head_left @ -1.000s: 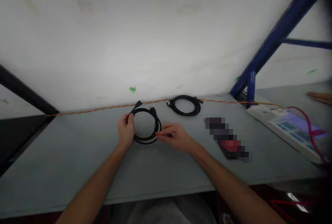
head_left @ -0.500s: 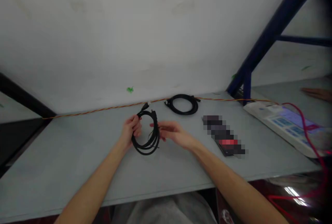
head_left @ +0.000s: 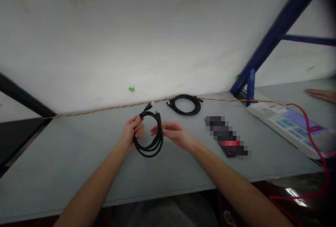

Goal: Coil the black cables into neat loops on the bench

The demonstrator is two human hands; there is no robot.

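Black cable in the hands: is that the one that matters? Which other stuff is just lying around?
Being handled: black cable coil, gripped by the left hand, right hand at it.

Just lying about: second black cable coil, power strip, orange twisted wire.

Coiled cable (head_left: 185, 105) on the table (head_left: 78, 150), power strip (head_left: 285, 125) to its right

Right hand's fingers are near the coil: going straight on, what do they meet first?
Probably the left hand gripping the coiled black cable: the right hand's fingertips seem to sit inside the coil's opening and point at it. Depth is unclear, so a cable strand could come first.
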